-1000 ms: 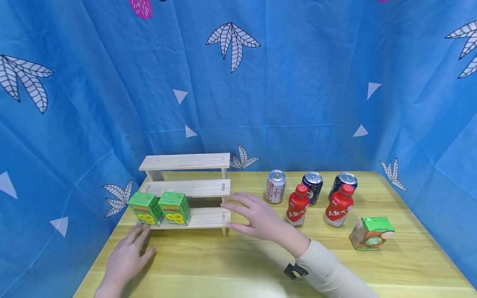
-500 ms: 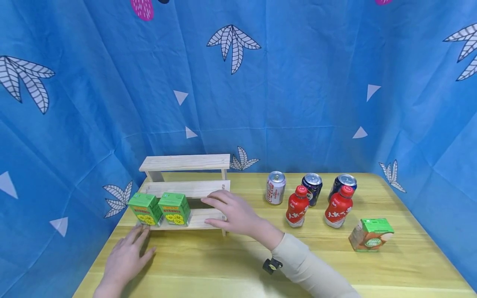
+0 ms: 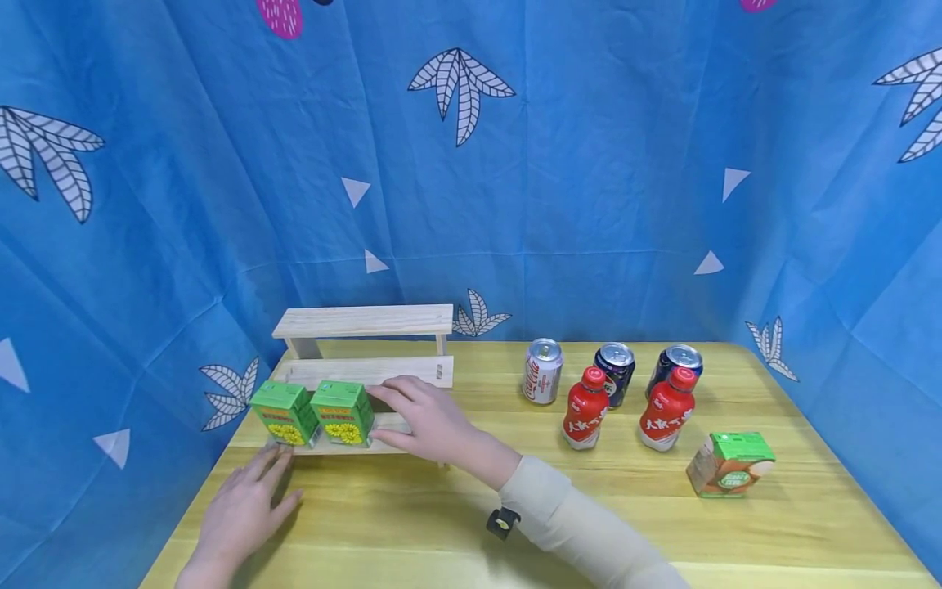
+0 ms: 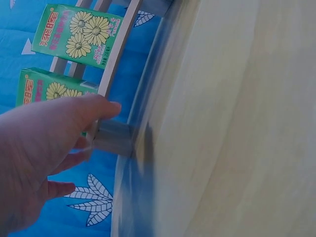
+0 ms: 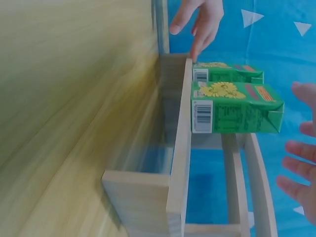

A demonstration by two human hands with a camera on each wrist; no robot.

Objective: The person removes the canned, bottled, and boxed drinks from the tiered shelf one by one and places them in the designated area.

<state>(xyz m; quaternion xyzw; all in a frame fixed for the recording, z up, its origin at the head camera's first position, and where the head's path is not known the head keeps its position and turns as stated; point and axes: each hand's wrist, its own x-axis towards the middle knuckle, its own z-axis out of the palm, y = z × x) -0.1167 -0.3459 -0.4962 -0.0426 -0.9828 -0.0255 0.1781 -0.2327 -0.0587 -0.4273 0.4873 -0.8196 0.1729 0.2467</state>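
Note:
Two green drink cartons with yellow flowers stand upright on the lowest board of a three-tier wooden shelf (image 3: 368, 321). My left hand (image 3: 239, 507) reaches the shelf's front left corner. Its fingertips touch the board's end below the left carton (image 3: 283, 413); in the left wrist view, the index finger lies over that end. At the right side of the right carton (image 3: 342, 413) is my right hand (image 3: 430, 421), fingers extended and spread. The right wrist view shows a gap between the right hand's fingers (image 5: 296, 170) and the carton (image 5: 237, 108).
Farther right on the wooden table (image 3: 412, 523) are a white cola can (image 3: 543, 372), two dark blue cans (image 3: 614, 376), two red bottles (image 3: 586, 413) and a brown-and-green carton (image 3: 730, 466). Blue cloth (image 3: 589, 164) hangs behind and at both sides.
My right hand has moved left from the shelf's right end to beside the right carton. My left hand has stayed at the shelf corner. Both cartons on the shelf stand as before.

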